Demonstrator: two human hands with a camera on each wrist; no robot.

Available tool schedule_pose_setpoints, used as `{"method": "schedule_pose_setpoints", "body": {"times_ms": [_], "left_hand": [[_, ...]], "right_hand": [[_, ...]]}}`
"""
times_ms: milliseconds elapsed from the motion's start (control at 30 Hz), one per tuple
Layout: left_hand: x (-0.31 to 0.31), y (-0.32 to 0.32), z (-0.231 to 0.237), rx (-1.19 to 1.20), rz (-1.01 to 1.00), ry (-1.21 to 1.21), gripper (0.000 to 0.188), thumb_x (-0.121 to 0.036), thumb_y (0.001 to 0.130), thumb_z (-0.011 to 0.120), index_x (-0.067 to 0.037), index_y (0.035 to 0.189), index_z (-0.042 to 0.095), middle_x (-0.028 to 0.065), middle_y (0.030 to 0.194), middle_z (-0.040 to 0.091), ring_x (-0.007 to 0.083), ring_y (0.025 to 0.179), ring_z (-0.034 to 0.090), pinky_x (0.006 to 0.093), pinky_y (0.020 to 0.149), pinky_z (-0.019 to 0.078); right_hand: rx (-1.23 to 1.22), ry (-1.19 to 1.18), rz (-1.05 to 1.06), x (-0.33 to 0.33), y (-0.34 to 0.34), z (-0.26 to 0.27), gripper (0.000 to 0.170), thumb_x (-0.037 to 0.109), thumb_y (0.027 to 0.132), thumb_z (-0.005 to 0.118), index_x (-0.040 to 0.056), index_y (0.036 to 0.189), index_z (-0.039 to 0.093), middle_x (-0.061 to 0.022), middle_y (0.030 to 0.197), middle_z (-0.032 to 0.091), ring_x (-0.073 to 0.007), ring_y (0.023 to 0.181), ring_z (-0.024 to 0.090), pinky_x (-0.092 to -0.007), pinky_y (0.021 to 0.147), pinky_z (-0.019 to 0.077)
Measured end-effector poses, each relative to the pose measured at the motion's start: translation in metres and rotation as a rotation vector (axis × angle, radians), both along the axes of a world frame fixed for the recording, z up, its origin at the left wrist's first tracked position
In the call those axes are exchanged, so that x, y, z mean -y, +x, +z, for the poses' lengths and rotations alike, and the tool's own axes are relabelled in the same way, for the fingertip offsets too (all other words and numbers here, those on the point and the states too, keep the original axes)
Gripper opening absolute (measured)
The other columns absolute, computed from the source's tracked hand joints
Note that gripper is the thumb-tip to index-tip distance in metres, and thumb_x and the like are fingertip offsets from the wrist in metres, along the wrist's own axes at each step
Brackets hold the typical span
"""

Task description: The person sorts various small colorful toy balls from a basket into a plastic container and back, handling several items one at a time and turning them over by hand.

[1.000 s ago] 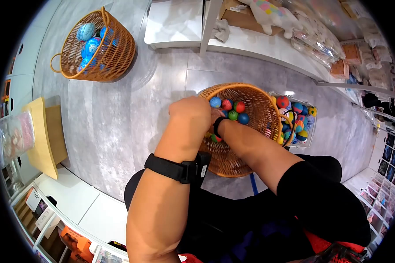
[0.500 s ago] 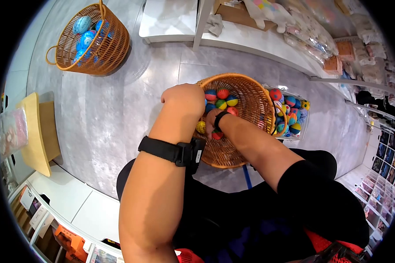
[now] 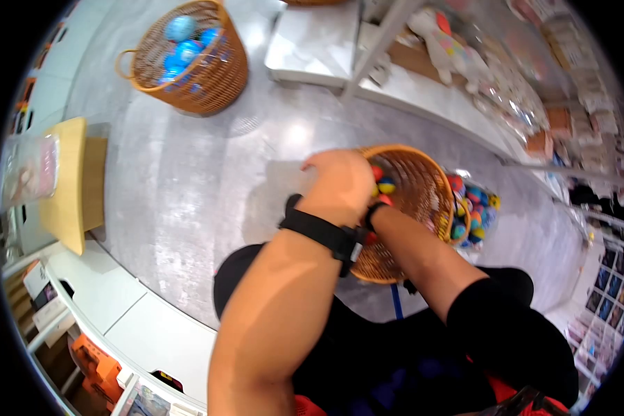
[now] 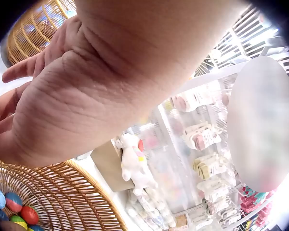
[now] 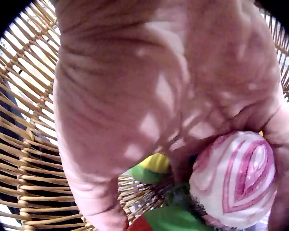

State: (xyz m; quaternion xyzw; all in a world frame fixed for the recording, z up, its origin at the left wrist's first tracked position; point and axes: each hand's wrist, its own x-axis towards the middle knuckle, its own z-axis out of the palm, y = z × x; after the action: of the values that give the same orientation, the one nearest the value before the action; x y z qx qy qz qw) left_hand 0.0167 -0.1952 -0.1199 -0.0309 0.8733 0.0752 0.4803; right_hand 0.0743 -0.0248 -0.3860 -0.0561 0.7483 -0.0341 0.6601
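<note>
A wicker basket leans tilted on the floor before me, with several small coloured balls in it. My left hand is at its left edge. In the left wrist view the thumb and a finger pinch a tan bit, cut off by the frame, beside the rim, while another finger sticks out straight. Inside the basket, my right hand curls its fingers round a pink-and-white swirled ball. A red-and-green ball lies by its thumb. In the head view my left forearm hides this hand.
A container of coloured balls stands right behind the basket. Farther left is a second wicker basket with blue balls. White shelving with a white plush toy runs along the back. A wooden stand is at the left.
My right hand, seen among the balls half a second ago, has slipped behind the left wrist. A left finger now sticks out. The head view has shifted, moving the room rightward.
</note>
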Motion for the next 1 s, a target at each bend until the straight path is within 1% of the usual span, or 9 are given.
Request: {"method": "schedule_pose_setpoints", "body": {"times_ms": [67, 167, 467, 633, 767, 833, 867, 933, 1000], "left_hand": [[0.005, -0.002, 0.008, 0.021, 0.012, 0.023, 0.051, -0.028, 0.092, 0.077, -0.016, 0.14, 0.071, 0.0086, 0.149, 0.066, 0.0353, 0.135, 0.063, 0.0689, 0.108, 0.0454], [0.007, -0.006, 0.02, 0.071, 0.005, 0.055, 0.046, -0.024, 0.097, 0.071, -0.013, 0.141, 0.07, 0.0104, 0.151, 0.064, 0.0359, 0.136, 0.063, 0.0698, 0.108, 0.045], [-0.002, -0.01, -0.006, 0.111, -0.118, 0.04, 0.048, -0.038, 0.092, 0.077, -0.02, 0.136, 0.074, 0.0054, 0.134, 0.075, 0.0318, 0.121, 0.071, 0.0689, 0.11, 0.0431], [-0.017, -0.024, -0.039, 0.271, -0.175, -0.011, 0.039, -0.044, 0.094, 0.073, -0.029, 0.13, 0.076, -0.0011, 0.131, 0.076, 0.0207, 0.111, 0.074, 0.0701, 0.114, 0.0374], [-0.016, -0.024, -0.022, 0.266, -0.252, -0.011, 0.04, -0.046, 0.096, 0.069, -0.033, 0.134, 0.073, -0.0044, 0.132, 0.075, 0.0176, 0.116, 0.072, 0.0703, 0.116, 0.0343], [-0.015, -0.026, -0.011, 0.221, -0.122, 0.042, 0.051, -0.029, 0.093, 0.077, -0.017, 0.143, 0.07, 0.0077, 0.149, 0.066, 0.035, 0.134, 0.064, 0.069, 0.111, 0.0429], [-0.017, -0.027, -0.012, 0.215, -0.125, 0.045, 0.051, -0.029, 0.093, 0.077, -0.017, 0.143, 0.07, 0.0077, 0.149, 0.066, 0.035, 0.134, 0.064, 0.069, 0.111, 0.0429], [-0.02, -0.031, -0.02, 0.269, -0.153, -0.016, 0.048, -0.047, 0.098, 0.065, -0.034, 0.145, 0.066, -0.004, 0.143, 0.07, 0.0186, 0.134, 0.064, 0.0705, 0.116, 0.0339], [-0.024, -0.033, -0.027, 0.24, -0.111, -0.021, 0.047, -0.045, 0.098, 0.067, -0.03, 0.143, 0.067, -0.0027, 0.145, 0.069, 0.0203, 0.135, 0.063, 0.0709, 0.116, 0.0342]], "right_hand": [[-0.002, 0.107, 0.456, 0.031, -0.011, 0.032, 0.032, 0.029, 0.063, 0.094, 0.0114, 0.087, 0.083, -0.0113, 0.096, 0.081, -0.0244, 0.087, 0.078, -0.0436, 0.074, 0.0638], [-0.014, 0.1, 0.497, 0.042, -0.013, 0.046, 0.032, 0.03, 0.064, 0.094, 0.0116, 0.088, 0.083, -0.0108, 0.095, 0.081, -0.0237, 0.087, 0.078, -0.0429, 0.074, 0.0636], [0.01, -0.057, 0.467, 0.104, 0.016, 0.068, 0.032, 0.034, 0.067, 0.093, 0.0122, 0.089, 0.083, -0.0093, 0.093, 0.08, -0.0215, 0.085, 0.077, -0.0408, 0.071, 0.0631], [0.038, -0.116, 0.426, 0.116, 0.024, 0.075, 0.032, 0.036, 0.069, 0.093, 0.0125, 0.089, 0.082, -0.0085, 0.092, 0.08, -0.0202, 0.084, 0.077, -0.0396, 0.07, 0.0629], [0.082, -0.16, 0.353, 0.116, 0.017, 0.094, 0.032, 0.037, 0.071, 0.092, 0.0128, 0.09, 0.082, -0.0079, 0.091, 0.08, -0.0192, 0.083, 0.077, -0.0386, 0.069, 0.0627], [0.116, -0.182, 0.296, 0.108, 0.012, 0.108, 0.033, 0.038, 0.071, 0.092, 0.013, 0.09, 0.082, -0.0075, 0.09, 0.08, -0.0187, 0.083, 0.077, -0.0381, 0.069, 0.0626], [0.135, -0.192, 0.26, 0.1, 0.01, 0.116, 0.033, 0.038, 0.072, 0.092, 0.013, 0.09, 0.082, -0.0074, 0.09, 0.079, -0.0185, 0.082, 0.077, -0.0379, 0.068, 0.0625], [0.191, -0.192, 0.169, 0.083, 0.006, 0.138, 0.033, 0.039, 0.072, 0.092, 0.0132, 0.09, 0.082, -0.007, 0.09, 0.079, -0.018, 0.082, 0.076, -0.0374, 0.068, 0.0624], [0.226, -0.185, 0.094, 0.058, 0.004, 0.161, 0.033, 0.04, 0.073, 0.092, 0.0133, 0.09, 0.082, -0.0067, 0.089, 0.079, -0.0175, 0.081, 0.076, -0.0369, 0.067, 0.0623]]}}
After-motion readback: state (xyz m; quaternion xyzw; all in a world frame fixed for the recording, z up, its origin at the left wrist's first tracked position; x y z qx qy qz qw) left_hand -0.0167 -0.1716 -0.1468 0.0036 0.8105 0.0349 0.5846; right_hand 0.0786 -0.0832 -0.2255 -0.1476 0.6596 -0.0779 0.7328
